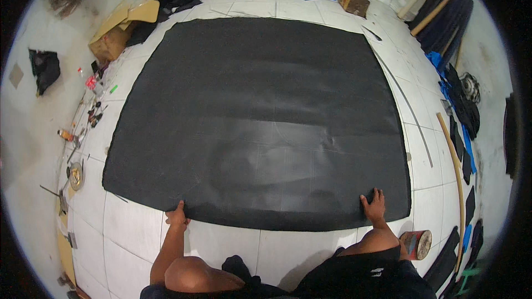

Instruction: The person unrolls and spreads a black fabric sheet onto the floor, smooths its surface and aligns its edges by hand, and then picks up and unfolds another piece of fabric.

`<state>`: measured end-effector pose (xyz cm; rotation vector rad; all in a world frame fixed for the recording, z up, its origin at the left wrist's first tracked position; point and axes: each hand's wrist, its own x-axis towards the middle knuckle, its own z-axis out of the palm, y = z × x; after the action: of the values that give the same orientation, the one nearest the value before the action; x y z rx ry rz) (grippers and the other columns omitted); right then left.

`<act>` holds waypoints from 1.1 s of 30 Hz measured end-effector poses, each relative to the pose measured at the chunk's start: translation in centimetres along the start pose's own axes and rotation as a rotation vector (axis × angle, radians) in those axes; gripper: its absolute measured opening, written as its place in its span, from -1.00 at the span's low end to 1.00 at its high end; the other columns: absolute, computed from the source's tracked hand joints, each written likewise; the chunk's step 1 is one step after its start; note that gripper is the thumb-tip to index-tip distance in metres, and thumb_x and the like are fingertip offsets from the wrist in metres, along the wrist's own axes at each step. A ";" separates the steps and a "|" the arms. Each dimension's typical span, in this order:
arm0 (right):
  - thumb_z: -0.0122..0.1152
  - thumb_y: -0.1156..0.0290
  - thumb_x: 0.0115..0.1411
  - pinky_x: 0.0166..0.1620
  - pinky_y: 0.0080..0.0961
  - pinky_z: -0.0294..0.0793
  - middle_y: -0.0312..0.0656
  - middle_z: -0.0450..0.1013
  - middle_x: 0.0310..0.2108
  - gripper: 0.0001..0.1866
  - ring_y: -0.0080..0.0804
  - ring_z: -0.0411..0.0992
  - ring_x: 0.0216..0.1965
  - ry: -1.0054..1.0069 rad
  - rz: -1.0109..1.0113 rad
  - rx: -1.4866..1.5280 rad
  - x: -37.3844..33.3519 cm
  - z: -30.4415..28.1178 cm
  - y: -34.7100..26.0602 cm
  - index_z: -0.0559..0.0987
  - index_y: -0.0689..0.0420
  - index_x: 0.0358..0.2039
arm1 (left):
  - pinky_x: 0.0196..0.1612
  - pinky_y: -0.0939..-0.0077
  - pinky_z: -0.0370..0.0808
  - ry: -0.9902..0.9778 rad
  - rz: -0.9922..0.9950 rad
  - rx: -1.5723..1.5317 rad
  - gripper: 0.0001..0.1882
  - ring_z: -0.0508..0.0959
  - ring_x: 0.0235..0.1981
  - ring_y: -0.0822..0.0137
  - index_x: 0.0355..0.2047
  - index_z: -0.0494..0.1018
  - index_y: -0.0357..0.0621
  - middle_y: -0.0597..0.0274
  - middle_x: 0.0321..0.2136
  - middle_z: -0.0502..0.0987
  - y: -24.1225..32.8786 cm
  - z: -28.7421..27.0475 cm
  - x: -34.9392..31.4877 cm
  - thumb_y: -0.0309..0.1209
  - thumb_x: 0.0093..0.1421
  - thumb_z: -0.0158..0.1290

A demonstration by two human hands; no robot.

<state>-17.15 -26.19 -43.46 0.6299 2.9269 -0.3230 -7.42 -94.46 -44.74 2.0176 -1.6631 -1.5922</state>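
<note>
A large black sheet point(249, 88), smooth and slightly shiny like vinyl or synthetic leather, is spread flat on the floor in front of me. Faint lines and creases cross its surface. My left hand point(177, 215) is at its near edge toward the left. One finger lies along the top and the others curl at the edge, which seems pinched between them. Near the right corner, my right hand point(374, 206) rests on top of the sheet with its fingers apart. My knees are bent on either side, close to the near edge.
White tiles point(221, 246) surround the sheet. A metal strip point(413, 111) and a scissors-like tool point(372, 34) lie along its right side. A round tin point(417, 245) stands by my right knee. Small tools and a roll of tape point(76, 176) line the left wall, near a cardboard box point(112, 41).
</note>
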 end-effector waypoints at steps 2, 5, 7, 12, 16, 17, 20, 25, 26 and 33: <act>0.14 -0.23 0.10 0.26 0.07 0.09 0.16 0.04 0.31 -0.09 0.17 0.03 0.30 0.031 -0.066 0.028 -0.5 -0.1 1.5 0.20 0.16 0.27 | -0.38 0.27 0.57 -0.013 -0.002 0.089 -0.12 0.41 -0.07 0.03 0.25 0.01 -0.14 -0.12 0.18 0.02 -0.5 0.9 1.0 -0.12 0.07 0.26; 0.15 -0.21 0.10 0.27 -0.05 0.12 0.19 0.10 0.27 -0.09 0.16 0.08 0.28 0.085 -0.079 0.147 -0.6 -0.7 2.8 0.22 0.25 0.24 | -0.38 0.28 0.56 -0.064 0.120 0.084 -0.20 0.45 -0.10 0.05 0.20 0.10 -0.20 -0.09 0.12 0.16 -1.8 1.0 5.0 -0.13 0.09 0.25; 0.18 -0.17 0.10 0.26 -0.13 0.15 0.19 0.16 0.23 -0.14 0.09 0.13 0.26 0.211 -0.068 0.105 0.4 -0.8 5.7 0.29 0.26 0.20 | -0.42 0.34 0.52 -0.226 0.136 0.039 -0.34 0.48 -0.19 0.16 0.11 0.25 -0.20 -0.02 -0.06 0.37 -2.6 0.4 8.0 -0.10 0.13 0.21; 0.16 -0.13 0.13 0.24 -0.12 0.19 0.19 0.20 0.20 -0.20 0.09 0.16 0.24 0.307 0.052 -0.046 0.0 -2.7 9.4 0.33 0.27 0.16 | -0.46 0.52 0.33 -0.312 0.098 0.130 -0.58 0.43 -0.39 0.37 -0.21 0.49 -0.01 0.37 -0.32 0.51 -3.0 0.3 6.6 0.06 0.29 -0.09; 0.02 -0.26 0.15 0.25 -0.05 0.14 0.13 0.02 0.31 -0.14 0.16 -0.03 0.33 0.167 0.206 -0.012 -2.2 -1.2 11.9 0.23 0.14 0.26 | -0.32 0.47 0.32 -0.303 0.089 0.154 -0.52 0.35 -0.28 0.34 -0.07 0.42 -0.06 0.29 -0.20 0.42 -1.8 -0.1 6.2 0.07 0.26 -0.03; 0.02 -0.26 0.15 0.25 -0.05 0.14 0.13 0.02 0.31 -0.14 0.16 -0.03 0.33 0.171 0.214 -0.004 -2.3 -0.9 12.0 0.23 0.14 0.26 | -0.15 0.41 0.36 -0.246 0.053 0.194 -0.38 0.32 -0.12 0.26 0.09 0.35 -0.15 0.17 -0.02 0.37 -1.3 -0.1 6.9 0.07 0.22 0.03; 0.00 -0.28 0.16 0.27 -0.05 0.12 0.13 -0.01 0.33 -0.13 0.17 -0.06 0.34 0.166 0.216 0.037 -3.6 0.1 13.0 0.22 0.13 0.27 | -0.14 0.44 0.35 -0.259 0.042 0.159 -0.37 0.33 -0.11 0.24 0.11 0.33 -0.14 0.17 0.02 0.35 -1.3 0.9 3.4 0.09 0.23 0.01; 0.03 -0.27 0.15 0.26 -0.04 0.13 0.10 0.02 0.32 -0.14 0.12 -0.02 0.33 0.214 0.165 0.083 -3.3 -0.5 11.1 0.24 0.13 0.25 | -0.15 0.44 0.35 -0.162 0.047 0.157 -0.38 0.33 -0.13 0.29 0.09 0.35 -0.10 0.21 -0.02 0.37 -0.2 0.3 3.9 0.11 0.22 0.00; 0.03 -0.27 0.15 0.26 -0.04 0.13 0.10 0.02 0.32 -0.14 0.12 -0.02 0.33 0.217 0.162 0.086 -3.0 -0.8 11.4 0.24 0.13 0.25 | -0.17 0.44 0.35 -0.110 0.043 0.173 -0.39 0.34 -0.15 0.32 0.07 0.36 -0.09 0.22 -0.04 0.39 0.0 0.5 3.9 0.12 0.22 -0.01; 0.10 -0.18 0.14 0.19 -0.04 0.23 0.16 0.10 0.27 -0.21 0.08 0.09 0.27 0.378 0.280 0.077 -0.5 -1.4 17.1 0.30 0.13 0.21 | -0.34 0.51 0.33 -0.194 0.022 0.196 -0.45 0.33 -0.32 0.38 0.02 0.40 0.01 0.29 -0.17 0.43 -0.5 2.2 2.6 0.11 0.20 0.01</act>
<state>-9.66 -10.90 -45.13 1.2193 3.1208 -0.3143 -9.02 -95.07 -47.77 1.9759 -1.9735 -1.7287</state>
